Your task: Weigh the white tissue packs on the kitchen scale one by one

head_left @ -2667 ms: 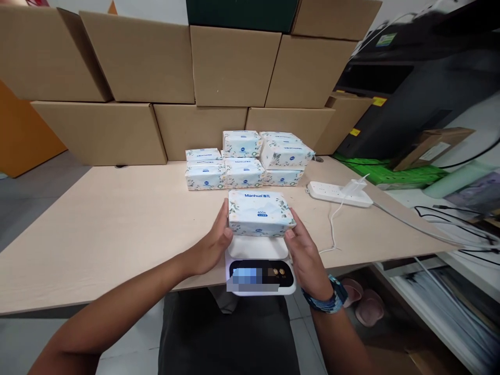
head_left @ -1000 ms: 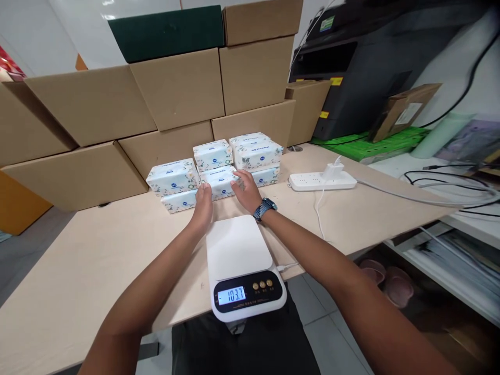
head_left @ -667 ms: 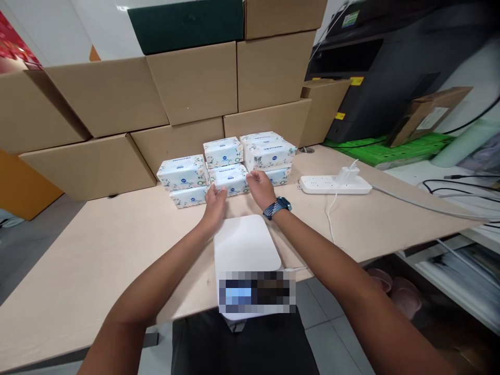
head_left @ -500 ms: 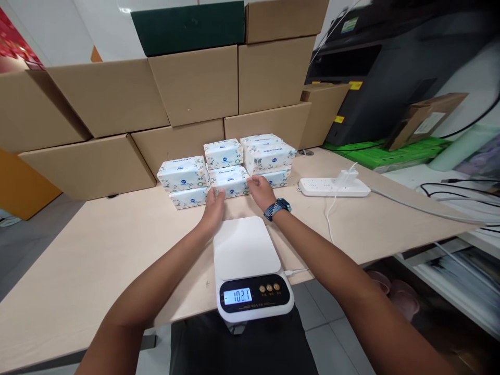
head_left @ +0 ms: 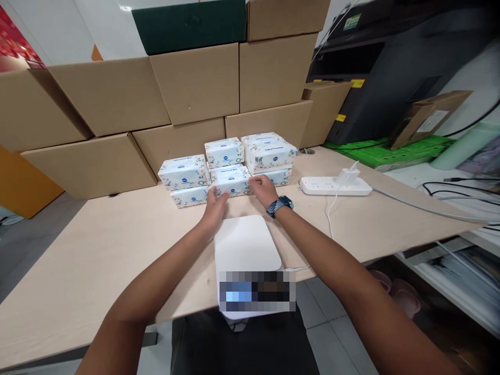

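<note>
A soft, brick-shaped tissue pack in white and pale-blue flowered wrapping [head_left: 233, 179] is clasped between two bare hands on a pale wood-grain tabletop [head_left: 109, 245], at the front of the middle of a group of similar packs. The left hand [head_left: 216, 205] is curled round the pack's left front corner, its thumb pressed to the front face. The right hand [head_left: 263, 190] is bent inward, its fingertips set against the pack's right end; a dark-banded watch [head_left: 279, 206] is worn on that wrist.

To the left, two packs [head_left: 183, 174] are stacked; to the right, a taller stack [head_left: 271, 156] is formed, and another pack [head_left: 224, 151] is seen behind the held one. Nearer the body, a flat white kitchen scale [head_left: 246, 245] is placed with its front reaching past the table edge, its panel masked by coarse blocks. A white power strip [head_left: 318, 186] is laid on the right side of the table, with a white plug fitted.

The back is walled by plain brown cardboard boxes [head_left: 195, 83], topped by a dark green box [head_left: 191, 26]. At right, a dark grey machine [head_left: 390, 78] is set behind a bright green plastic crate [head_left: 359, 154]. Below, grey floor tiles [head_left: 317, 308] are seen.
</note>
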Demonstrator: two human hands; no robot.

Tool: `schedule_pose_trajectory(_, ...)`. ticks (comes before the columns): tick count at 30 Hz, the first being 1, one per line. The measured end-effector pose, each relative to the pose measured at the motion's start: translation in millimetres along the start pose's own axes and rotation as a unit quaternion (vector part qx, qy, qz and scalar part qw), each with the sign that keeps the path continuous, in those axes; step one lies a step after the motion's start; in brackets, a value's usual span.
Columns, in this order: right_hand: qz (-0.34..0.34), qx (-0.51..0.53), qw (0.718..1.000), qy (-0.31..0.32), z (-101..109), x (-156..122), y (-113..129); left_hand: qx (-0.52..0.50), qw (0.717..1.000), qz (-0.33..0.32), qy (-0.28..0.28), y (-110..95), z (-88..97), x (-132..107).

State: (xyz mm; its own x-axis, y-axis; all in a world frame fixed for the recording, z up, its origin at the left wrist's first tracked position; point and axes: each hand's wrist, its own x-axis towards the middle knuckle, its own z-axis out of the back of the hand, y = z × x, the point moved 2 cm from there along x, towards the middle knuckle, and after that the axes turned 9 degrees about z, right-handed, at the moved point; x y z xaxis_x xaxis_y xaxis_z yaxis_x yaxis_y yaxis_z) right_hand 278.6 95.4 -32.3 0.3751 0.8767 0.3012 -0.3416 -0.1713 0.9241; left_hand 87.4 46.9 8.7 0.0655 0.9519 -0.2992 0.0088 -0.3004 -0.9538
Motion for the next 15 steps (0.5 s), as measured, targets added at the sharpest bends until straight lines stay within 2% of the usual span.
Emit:
schedule_pose_trajectory(7, 0.016, -0.052, 0.998, 0.01, 2.2, 2.5, -3.0, 0.031, 0.999, 0.026, 0.006, -0.4, 1.3, 2.5)
schedule_pose_trajectory(15, 0.062, -0.136, 0.989, 0.016, 10.1, 0.4, 2.4, 0.077, 0.997, 0.006, 0.016, 3.9, 1.3, 14.1)
